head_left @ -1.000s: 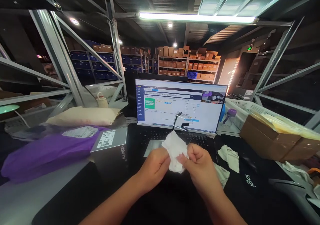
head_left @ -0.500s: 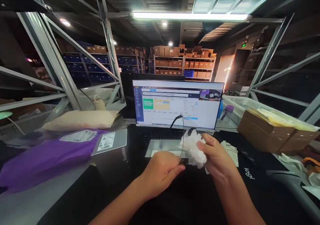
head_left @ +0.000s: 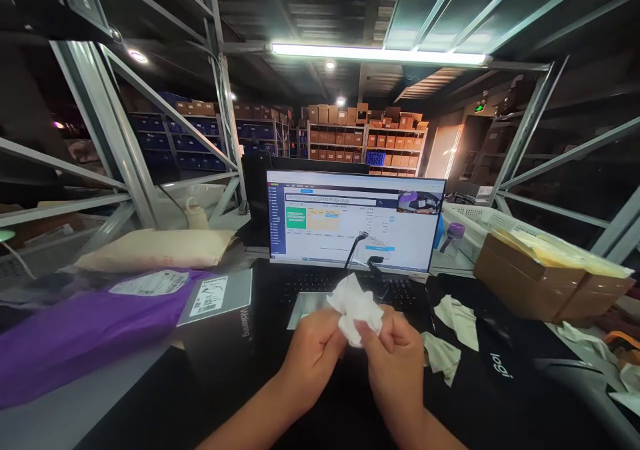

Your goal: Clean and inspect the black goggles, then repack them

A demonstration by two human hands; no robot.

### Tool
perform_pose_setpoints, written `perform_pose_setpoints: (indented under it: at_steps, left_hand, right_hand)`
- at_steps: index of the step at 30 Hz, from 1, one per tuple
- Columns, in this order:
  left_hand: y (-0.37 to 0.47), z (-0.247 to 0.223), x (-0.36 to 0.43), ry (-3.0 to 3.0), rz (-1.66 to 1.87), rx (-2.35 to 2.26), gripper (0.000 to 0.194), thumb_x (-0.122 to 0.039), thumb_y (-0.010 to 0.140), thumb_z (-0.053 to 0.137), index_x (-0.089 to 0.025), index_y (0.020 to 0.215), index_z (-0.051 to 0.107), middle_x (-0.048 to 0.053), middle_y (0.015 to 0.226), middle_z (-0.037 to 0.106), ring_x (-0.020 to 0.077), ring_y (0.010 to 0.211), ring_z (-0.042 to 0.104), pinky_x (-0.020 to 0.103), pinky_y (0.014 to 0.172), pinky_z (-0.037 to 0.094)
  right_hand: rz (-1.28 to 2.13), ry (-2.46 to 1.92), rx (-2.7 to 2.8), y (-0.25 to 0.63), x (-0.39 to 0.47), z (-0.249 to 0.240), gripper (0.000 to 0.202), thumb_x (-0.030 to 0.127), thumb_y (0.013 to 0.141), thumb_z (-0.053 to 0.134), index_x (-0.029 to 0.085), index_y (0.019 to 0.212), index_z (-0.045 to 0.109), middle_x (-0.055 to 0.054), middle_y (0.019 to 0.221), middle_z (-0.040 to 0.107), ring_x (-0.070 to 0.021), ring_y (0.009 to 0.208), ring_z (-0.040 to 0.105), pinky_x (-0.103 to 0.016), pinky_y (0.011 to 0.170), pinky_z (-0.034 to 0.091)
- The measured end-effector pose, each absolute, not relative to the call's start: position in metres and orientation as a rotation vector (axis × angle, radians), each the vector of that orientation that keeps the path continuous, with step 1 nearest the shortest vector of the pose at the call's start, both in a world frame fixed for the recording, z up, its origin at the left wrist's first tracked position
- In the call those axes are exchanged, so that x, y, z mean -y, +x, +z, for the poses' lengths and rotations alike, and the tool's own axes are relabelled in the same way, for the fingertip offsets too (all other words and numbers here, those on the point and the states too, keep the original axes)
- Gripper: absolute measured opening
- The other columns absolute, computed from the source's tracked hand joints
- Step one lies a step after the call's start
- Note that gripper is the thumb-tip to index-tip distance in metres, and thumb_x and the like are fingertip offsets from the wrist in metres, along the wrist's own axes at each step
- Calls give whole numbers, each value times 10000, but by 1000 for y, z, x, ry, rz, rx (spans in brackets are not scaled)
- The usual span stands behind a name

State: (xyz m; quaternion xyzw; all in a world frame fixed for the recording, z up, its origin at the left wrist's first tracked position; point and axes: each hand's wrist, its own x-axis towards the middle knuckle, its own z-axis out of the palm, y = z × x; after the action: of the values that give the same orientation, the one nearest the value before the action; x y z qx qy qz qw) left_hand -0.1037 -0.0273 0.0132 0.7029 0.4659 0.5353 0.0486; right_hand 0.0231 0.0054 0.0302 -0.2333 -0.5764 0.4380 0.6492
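A crumpled white tissue (head_left: 356,309) is bunched between my two hands, in front of the keyboard. My right hand (head_left: 397,357) is closed on it, thumb pressing its lower edge. My left hand (head_left: 317,343) is closed against the tissue's left side; whatever its fingers hold is hidden. Behind my left hand shows part of an open silvery box (head_left: 301,309). A closed grey box with a printed label (head_left: 215,297) sits to the left.
A monitor (head_left: 345,230) stands behind the keyboard (head_left: 305,281), with a thin dark gooseneck (head_left: 354,247) before it. Used wipes (head_left: 457,320) and a mouse (head_left: 494,329) lie right, near cardboard boxes (head_left: 530,287). A purple bag (head_left: 90,330) lies left.
My hands have come together, the right one moving left and down with the tissue to meet the left. A thin dark piece at my left fingertips is now covered. The view has tilted up slightly.
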Motion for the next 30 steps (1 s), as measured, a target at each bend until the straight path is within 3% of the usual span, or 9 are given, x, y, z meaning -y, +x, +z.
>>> perform_pose_setpoints:
  at_steps: [3,9,15,21,25,30]
  left_hand:
    - [-106,13,28,2078,1633,-1394,513,-443,1030,339,-175,610,462,-20,566,477,106,549,428,237,559,313]
    - [-111,12,28,2051,1665,-1418,499,-481,1005,379,-172,634,506,-8,608,492,119,563,429,239,543,332]
    - [-109,18,30,2155,1734,-1406,517,-480,1011,359,-179,599,448,-18,571,444,111,519,400,242,506,304]
    - [-117,19,33,2212,1637,-1307,505,-451,1033,323,-186,662,541,-12,554,506,133,593,540,273,695,450]
    - [-118,21,36,2164,1610,-1289,482,-441,1033,336,-189,703,581,-17,542,506,143,641,585,286,761,487]
    - [-112,25,38,2163,1591,-1303,471,-398,1037,336,-185,693,576,-22,550,513,127,617,583,279,766,499]
  right_hand:
    - [967,-468,1429,27,-12,33,529,279,798,672,229,534,217,56,524,316,-99,505,308,-212,453,307]
    - [752,-262,1755,43,-28,41,493,102,772,657,194,550,227,66,513,344,-95,522,351,-225,547,312]
    - [578,-149,1967,57,-30,51,428,25,775,553,197,578,215,57,520,322,-121,556,379,-259,593,307]
    - [729,-430,2208,112,-48,71,372,145,816,612,209,574,338,37,568,456,-124,548,419,-253,540,315]
    - [701,-871,1985,137,-74,72,189,330,846,629,236,753,493,36,625,556,-144,542,490,-258,521,351]
    - [608,-1119,1786,118,-85,66,178,311,757,649,244,824,498,58,559,586,-129,448,431,-259,482,308]
